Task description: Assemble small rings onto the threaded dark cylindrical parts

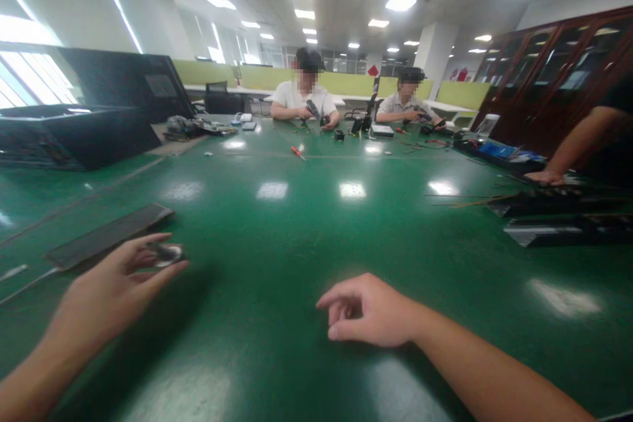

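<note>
My left hand (116, 277) holds a small dark round part with a pale, shiny face (168, 254) between thumb and fingers, raised over the green tabletop (277, 244). What kind of part it is, I cannot make out. Behind that hand lies a long flat dark bar (111, 234), with a pale cable running off its near end. To the right, my right hand (368, 311) hovers over the green surface. Its fingers are loosely curled, with a gap between thumb and forefinger, and nothing shows in them.
A red screwdriver (297, 153) lies mid-table. At the far side two people (304, 95) handle tools. A large black case (74, 135) stands at the left. On the right are black metal rails (564, 231), with another person's hand (546, 177) resting by them.
</note>
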Available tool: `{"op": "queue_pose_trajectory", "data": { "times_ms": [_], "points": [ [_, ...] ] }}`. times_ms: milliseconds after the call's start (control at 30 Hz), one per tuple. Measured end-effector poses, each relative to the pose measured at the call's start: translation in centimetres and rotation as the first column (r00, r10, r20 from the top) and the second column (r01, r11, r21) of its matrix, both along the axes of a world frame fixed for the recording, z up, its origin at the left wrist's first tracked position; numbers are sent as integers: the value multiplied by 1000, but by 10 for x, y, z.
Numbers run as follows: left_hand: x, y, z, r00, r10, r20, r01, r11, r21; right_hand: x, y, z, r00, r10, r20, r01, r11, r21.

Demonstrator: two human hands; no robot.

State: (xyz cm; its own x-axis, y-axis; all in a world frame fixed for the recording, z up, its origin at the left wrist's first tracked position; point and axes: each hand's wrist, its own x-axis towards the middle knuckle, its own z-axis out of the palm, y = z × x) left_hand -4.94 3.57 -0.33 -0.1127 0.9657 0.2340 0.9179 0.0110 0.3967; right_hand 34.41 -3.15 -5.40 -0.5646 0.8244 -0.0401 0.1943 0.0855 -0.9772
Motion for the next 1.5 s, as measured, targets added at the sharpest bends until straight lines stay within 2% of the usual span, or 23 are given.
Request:
{"op": "queue_pose_trajectory", "data": {
  "times_ms": [67,133,233,333,433,600,667,767,867,1067,1300,1500],
  "points": [
    [40,-8,3,989,-115,92,119,992,-40,2,1,3,997,-79,-8,79,995,56],
    [81,-17,6,933,-326,152,327,945,16,5,1,7,989,-143,-31,146,979,141],
    [131,-31,5,760,-620,195,606,785,134,11,-2,13,980,-171,-103,195,929,314],
    [154,-46,-7,634,-751,185,728,661,185,11,-8,15,980,-170,-105,199,859,471],
    [158,-55,-25,602,-780,171,759,625,181,7,-14,17,985,-170,-25,155,814,560],
    [152,-55,-45,634,-751,185,738,659,147,0,-16,18,966,-217,139,95,802,590],
    [152,-55,-46,632,-753,183,741,656,143,-1,-15,18,952,-240,191,84,803,590],
    [153,-56,-43,593,-786,172,768,617,170,-1,-15,16,941,-241,239,55,805,591],
    [154,-58,-40,546,-821,169,795,571,204,-2,-15,13,936,-236,262,37,805,592],
    [155,-58,-42,496,-849,181,829,525,194,-5,-16,7,931,-234,279,22,801,598],
    [155,-58,-44,515,-835,194,818,546,178,-4,-13,6,941,-186,282,-21,802,597],
    [156,-58,-43,529,-823,209,811,562,162,-4,-12,7,938,-188,290,-36,781,623]
  ]
}}
